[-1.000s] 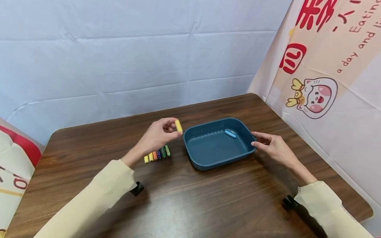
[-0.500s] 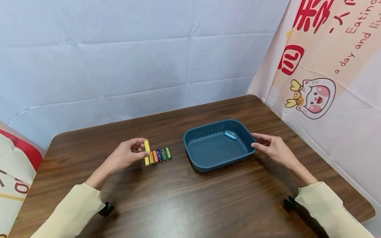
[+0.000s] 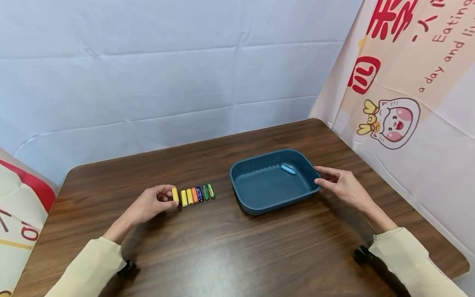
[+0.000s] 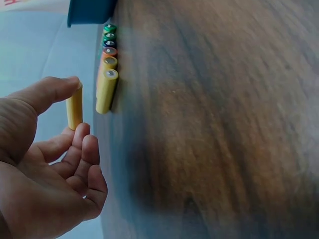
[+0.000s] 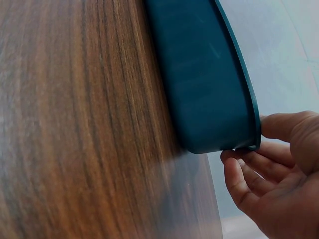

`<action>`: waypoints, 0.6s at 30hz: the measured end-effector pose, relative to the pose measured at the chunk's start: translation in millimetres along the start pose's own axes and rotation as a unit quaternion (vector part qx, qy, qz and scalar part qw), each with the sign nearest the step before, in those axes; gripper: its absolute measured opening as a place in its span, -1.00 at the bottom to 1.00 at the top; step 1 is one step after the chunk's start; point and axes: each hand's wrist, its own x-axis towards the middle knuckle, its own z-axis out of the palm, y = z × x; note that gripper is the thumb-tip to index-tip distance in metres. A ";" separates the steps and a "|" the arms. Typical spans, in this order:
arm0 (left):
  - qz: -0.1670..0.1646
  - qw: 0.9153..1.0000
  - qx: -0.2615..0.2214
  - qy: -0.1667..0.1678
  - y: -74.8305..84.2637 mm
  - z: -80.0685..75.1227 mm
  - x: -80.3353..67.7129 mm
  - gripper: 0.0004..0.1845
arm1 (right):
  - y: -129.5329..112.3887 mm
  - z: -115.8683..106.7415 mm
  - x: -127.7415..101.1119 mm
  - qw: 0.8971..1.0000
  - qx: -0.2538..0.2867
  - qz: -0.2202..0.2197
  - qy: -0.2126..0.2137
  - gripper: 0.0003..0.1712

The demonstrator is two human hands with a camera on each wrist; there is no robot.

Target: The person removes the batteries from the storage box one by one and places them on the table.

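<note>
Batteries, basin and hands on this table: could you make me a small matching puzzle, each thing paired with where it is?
Things:
1. yellow battery
2. light blue battery
3. green battery
4. right hand

Places:
A. inside the blue basin
B. at the basin's right rim
C. pinched by the left hand
D. end of the row nearest the basin

Pairs: 1-C, 2-A, 3-D, 4-B
</note>
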 end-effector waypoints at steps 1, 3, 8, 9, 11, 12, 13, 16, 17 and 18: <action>-0.002 1.000 -0.001 0.000 -0.6 0.6 0.6 -0.46 | 0.0 -0.4 -0.1 1.000 0.000 0.000 0.000 -0.42; -0.004 1.000 -0.001 0.000 -1.3 2.1 2.2 -0.46 | 0.2 -1.2 -0.6 1.000 -0.002 0.000 0.002 -0.42; 0.003 1.000 0.015 -0.003 -5.5 7.7 5.2 -0.42 | 0.7 -1.0 -0.7 1.000 -0.006 0.000 0.005 -0.42; 0.005 1.000 0.022 -0.002 -6.2 8.9 5.7 -0.42 | 0.7 -1.0 -0.5 1.000 -0.005 0.000 0.004 -0.42; 0.005 0.999 0.035 0.003 -7.7 11.1 6.3 -0.42 | 0.8 -0.8 -0.1 1.000 -0.005 0.001 0.002 -0.42; 0.004 0.999 0.042 0.006 -8.2 12.1 6.4 -0.43 | 0.7 -0.7 0.1 1.000 -0.005 0.001 0.002 -0.42; 0.003 0.999 0.048 0.009 -8.5 13.1 6.4 -0.43 | 0.8 -0.6 0.4 1.000 -0.005 0.002 0.001 -0.41; -0.004 0.998 0.060 0.014 -8.6 15.6 5.8 -0.43 | 1.0 -0.2 0.8 1.000 -0.003 0.003 0.000 -0.41; -0.005 0.998 0.064 0.015 -8.5 16.4 5.7 -0.43 | 1.1 -0.1 0.9 1.000 -0.003 0.002 -0.001 -0.41; -0.008 0.998 0.067 0.015 -8.4 17.1 5.5 -0.42 | 1.0 -0.1 1.0 1.000 -0.002 0.002 0.000 -0.42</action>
